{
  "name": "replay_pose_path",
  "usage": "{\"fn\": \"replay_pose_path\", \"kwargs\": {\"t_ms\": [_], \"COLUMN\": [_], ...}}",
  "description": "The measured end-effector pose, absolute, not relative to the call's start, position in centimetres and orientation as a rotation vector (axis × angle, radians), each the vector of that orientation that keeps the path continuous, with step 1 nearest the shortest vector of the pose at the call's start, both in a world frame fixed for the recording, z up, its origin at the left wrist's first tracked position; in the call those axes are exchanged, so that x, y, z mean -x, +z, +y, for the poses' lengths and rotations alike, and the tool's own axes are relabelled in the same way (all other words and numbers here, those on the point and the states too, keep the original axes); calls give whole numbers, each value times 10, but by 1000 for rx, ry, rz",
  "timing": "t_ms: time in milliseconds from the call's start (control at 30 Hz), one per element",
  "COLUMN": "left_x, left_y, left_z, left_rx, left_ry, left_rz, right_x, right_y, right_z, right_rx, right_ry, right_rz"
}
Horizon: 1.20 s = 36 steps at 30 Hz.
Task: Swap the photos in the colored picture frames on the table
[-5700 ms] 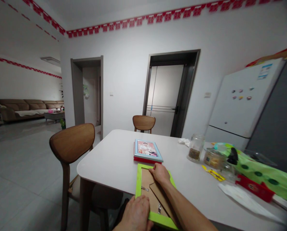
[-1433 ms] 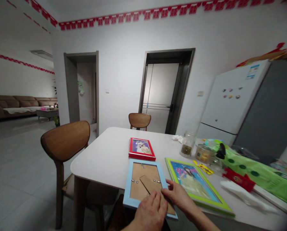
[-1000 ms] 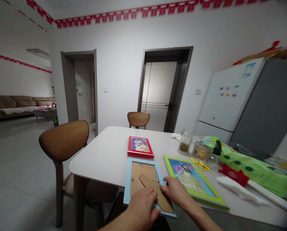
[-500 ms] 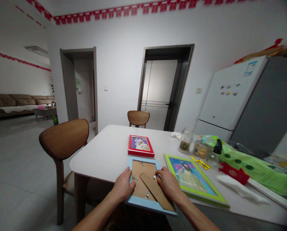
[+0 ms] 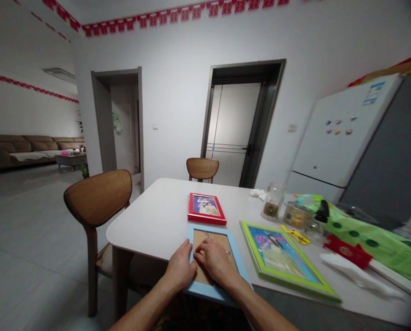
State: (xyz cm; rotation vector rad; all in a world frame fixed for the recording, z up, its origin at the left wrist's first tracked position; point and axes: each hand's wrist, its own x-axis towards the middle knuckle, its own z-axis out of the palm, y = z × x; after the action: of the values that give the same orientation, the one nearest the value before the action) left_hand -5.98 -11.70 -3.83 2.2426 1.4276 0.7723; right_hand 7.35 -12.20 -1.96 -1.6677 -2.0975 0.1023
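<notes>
The blue picture frame (image 5: 205, 291) lies back side up at the near edge of the white counter (image 5: 153, 216), its near end reaching past that edge and its far end just beside the red picture frame (image 5: 207, 209). The left hand (image 5: 181, 264) grips the frame's left rail, its fingers held close together on the outside and its thumb over the front of the rail. The right hand (image 5: 215, 259) reaches across the brown backing board (image 5: 221, 239), its fingertips bunched at the board's left margin, beside the left thumb. Whether they pinch something there or only press cannot be told, because the hand covers the spot.

As far as can be judged, work on the back of this frame is partway through. The board sits inside the rails. A far metal clip (image 5: 207, 234) and a right-side metal clip (image 5: 228, 252) show, but both are too small to tell whether they grip the board. The near part of the back is largely hidden by the right forearm, so what remains to be done there is uncertain.

The green picture frame (image 5: 283, 257) lies picture side up to the right, apart from the blue one, and the red one also lies picture side up; neither has a hand on it. Further right stand a tall glass jar (image 5: 273, 197) and a shorter jar (image 5: 298, 216).
</notes>
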Motion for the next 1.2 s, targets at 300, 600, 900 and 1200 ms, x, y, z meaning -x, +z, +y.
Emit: {"fn": "replay_pose_path", "kwargs": {"t_ms": [300,600,900,1200], "left_x": [60,60,61,60], "left_y": [-38,-34,-28,-34], "left_z": [-119,-121,-124,-121], "left_rx": [-2226,-2204,-2231,-2193], "left_ry": [781,726,728,730], "left_rz": [1438,1454,1427,1435], "right_x": [-70,-97,-103,-115], "right_y": [-24,-23,-33,-13], "right_z": [-117,-88,-68,-96], "right_rx": [1744,1842,1990,1806], "right_ry": [-13,7,4,155], "right_rz": [-2032,-1953,-1833,-1899]}}
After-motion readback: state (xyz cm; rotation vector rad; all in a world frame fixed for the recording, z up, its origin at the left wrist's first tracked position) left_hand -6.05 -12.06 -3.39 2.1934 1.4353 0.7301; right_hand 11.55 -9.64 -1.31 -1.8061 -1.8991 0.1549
